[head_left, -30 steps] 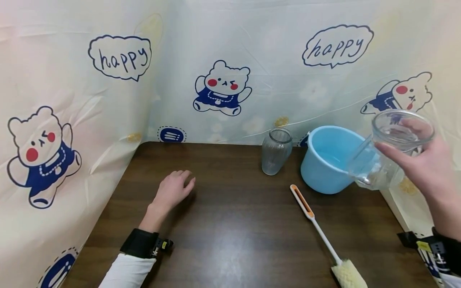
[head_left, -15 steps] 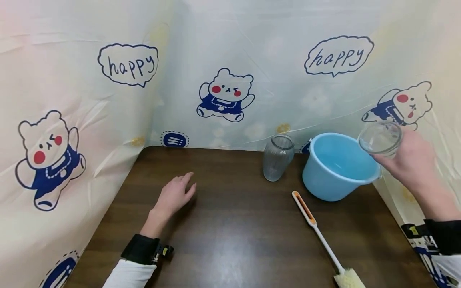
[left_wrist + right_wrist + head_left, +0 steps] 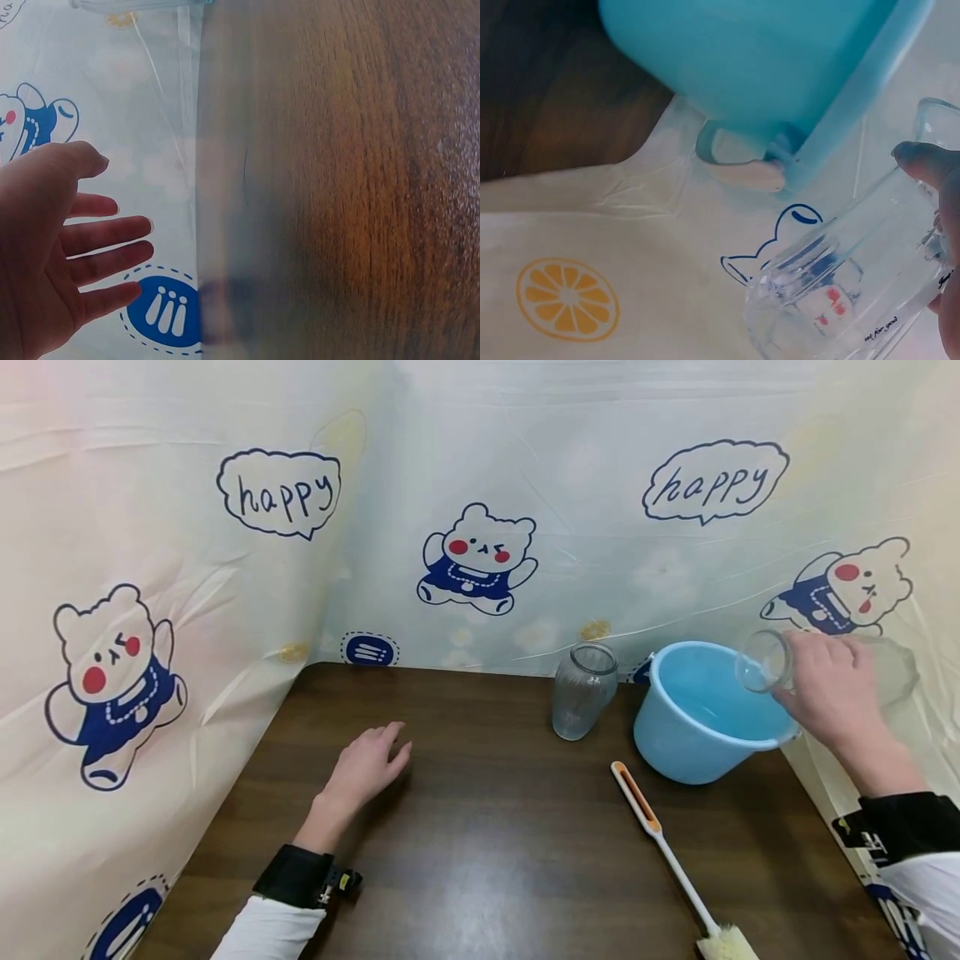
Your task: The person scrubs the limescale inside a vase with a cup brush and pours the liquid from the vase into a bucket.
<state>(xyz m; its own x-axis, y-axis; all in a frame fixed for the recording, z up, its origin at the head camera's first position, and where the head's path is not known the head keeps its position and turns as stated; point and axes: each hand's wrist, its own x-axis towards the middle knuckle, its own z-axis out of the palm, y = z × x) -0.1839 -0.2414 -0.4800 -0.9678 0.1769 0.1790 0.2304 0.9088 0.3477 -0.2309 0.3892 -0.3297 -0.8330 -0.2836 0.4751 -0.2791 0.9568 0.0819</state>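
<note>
My right hand (image 3: 832, 693) grips a clear glass jar (image 3: 892, 668) at the right side of the head view. The jar lies nearly on its side, its mouth to the left over the rim of a light blue bucket (image 3: 678, 743) and its base to the right. In the right wrist view, small dark print shows on the jar's glass wall (image 3: 840, 277), with the thumb across its neck. On the left of the table my left hand (image 3: 367, 767) is relaxed, fingers slightly bent, holding nothing. A second glass jar (image 3: 583, 697) stands upright left of the bucket.
A long-handled brush (image 3: 667, 852) with an orange-and-white grip and pale bristle head lies on the dark wooden table (image 3: 480, 827), in front of the bucket. A printed cloth (image 3: 585, 460) with bears hangs behind the table and along both sides.
My right hand has turned the jar from mouth-up to nearly horizontal, bringing its mouth leftward to the bucket's rim. The left hand, brush and second jar stay put; the head view shifts slightly.
</note>
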